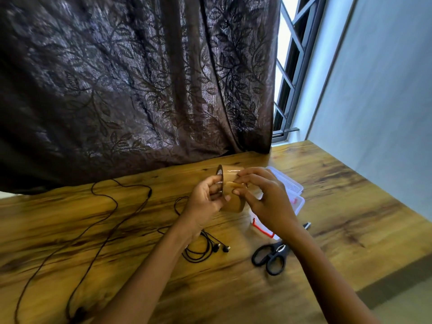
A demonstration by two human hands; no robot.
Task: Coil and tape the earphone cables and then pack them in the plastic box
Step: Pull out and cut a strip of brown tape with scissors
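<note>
A roll of brown packing tape (231, 176) is held up over the wooden table (339, 206). My left hand (205, 202) grips the roll from the left side. The fingertips of my right hand (264, 197) pinch at the tape's surface on the roll. A coiled black earphone cable (203, 249) with its earbuds lies on the table below my left wrist. A second, uncoiled dark earphone cable (105, 220) sprawls across the left part of the table. The clear plastic box (292, 190) with red clips stands behind my right hand, partly hidden.
Black-handled scissors (271, 256) lie on the table under my right forearm. A dark patterned curtain (140, 78) hangs along the table's far edge. A window and pale wall are at the right, past the table's right edge.
</note>
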